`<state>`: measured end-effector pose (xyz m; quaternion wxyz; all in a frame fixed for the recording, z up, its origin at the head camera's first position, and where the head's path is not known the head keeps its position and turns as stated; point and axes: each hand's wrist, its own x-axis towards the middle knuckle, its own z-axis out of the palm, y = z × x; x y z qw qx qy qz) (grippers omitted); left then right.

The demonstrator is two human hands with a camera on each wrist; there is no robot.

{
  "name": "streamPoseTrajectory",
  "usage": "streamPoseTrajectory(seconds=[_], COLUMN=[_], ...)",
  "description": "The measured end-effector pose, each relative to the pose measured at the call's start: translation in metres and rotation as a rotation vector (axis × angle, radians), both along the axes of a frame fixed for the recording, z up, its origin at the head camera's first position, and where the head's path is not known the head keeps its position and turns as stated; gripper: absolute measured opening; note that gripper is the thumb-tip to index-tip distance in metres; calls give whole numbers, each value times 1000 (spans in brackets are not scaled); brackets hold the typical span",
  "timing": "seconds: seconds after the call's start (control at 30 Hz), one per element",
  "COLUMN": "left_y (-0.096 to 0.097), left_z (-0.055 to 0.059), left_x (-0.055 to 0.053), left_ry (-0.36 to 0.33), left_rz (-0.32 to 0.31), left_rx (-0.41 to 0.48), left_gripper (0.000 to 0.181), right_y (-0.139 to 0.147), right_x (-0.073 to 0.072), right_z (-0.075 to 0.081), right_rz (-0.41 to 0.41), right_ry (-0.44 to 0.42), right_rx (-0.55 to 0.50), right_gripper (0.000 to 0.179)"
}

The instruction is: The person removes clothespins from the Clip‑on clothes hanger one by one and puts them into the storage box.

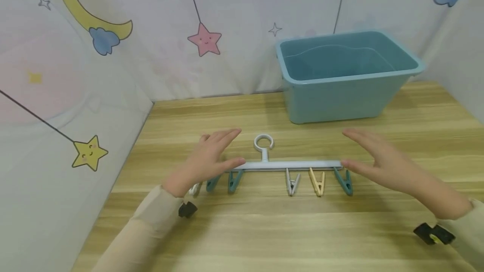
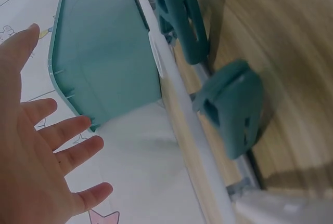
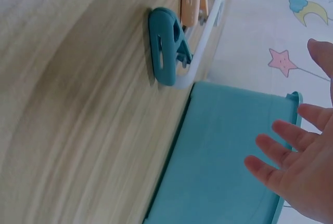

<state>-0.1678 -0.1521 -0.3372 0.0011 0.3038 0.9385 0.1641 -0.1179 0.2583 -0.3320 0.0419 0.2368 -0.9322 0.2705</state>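
Note:
A pale blue-white clip hanger [image 1: 287,164] with a ring hook lies on the wooden table. Its clips point toward the person: a white clip [image 1: 194,189], partly hidden, dark green clips [image 1: 235,181], a grey clip [image 1: 291,183], a yellow clip [image 1: 317,183] and another green clip [image 1: 343,181]. The left hand [image 1: 206,158] is held over the hanger's left end, fingers extended and nothing held. By the right end, the right hand [image 1: 389,165] has its fingers spread. Both wrist views show empty palms, apart from the clips.
Behind the hanger, toward the right, stands a blue plastic bin [image 1: 340,98] with an open top. A patterned cloth [image 1: 234,70] hangs along the back and left of the wooden table [image 1: 264,234].

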Motion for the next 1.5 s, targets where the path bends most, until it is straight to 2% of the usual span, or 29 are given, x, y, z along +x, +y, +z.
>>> streamPoseTrajectory(seconds=[0.3,0.53,0.87,1.03,1.3,1.5], left_y=[8,12,16,18,20,21], left_z=[-13,-20,-27,-33,-38,-40], left_x=[-2,-4,-4,-6,-7,-8], left_ry=[-59,-90,-81,-81,-96,-116], left_rz=[-19,-28,-32,-54,-87,-94], left_rx=[41,27,-8,-2,11,9], left_gripper=[75,68,64,62,59,58], right_y=[-2,-1,3,3,-2,-4], right_x=[8,11,8,7,8,5], right_z=[-8,-12,-25,-32,-39,-44], right_rz=[-21,-30,-20,-22,-46,-85], right_ry=[-71,-103,-173,-196,-209,-257], right_rx=[28,42,59,47,60,63], right_gripper=[70,72,73,72,72,70])
